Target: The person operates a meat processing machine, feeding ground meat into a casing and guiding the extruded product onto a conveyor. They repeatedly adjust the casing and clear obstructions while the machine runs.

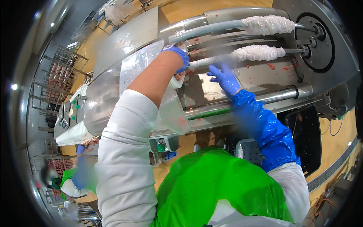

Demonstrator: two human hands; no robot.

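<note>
Two metal tubes run side by side across a steel machine, each with bunched white netting near its right end: the far bunch and the near bunch. A thinner stretch of white netting covers the near tube toward its left end. There, my left hand, in a blue glove, is beside a white block; its fingers are mostly hidden. My right hand, gloved and sleeved in blue, is open just in front of the near tube, fingers apart, holding nothing. A clear plastic sheet hangs under my left forearm.
Red meat scraps lie on the steel tray under the tubes. A steel bar edges the near side. Below right stand a black crate and a grey crate. A co-worker is at the left, near racks.
</note>
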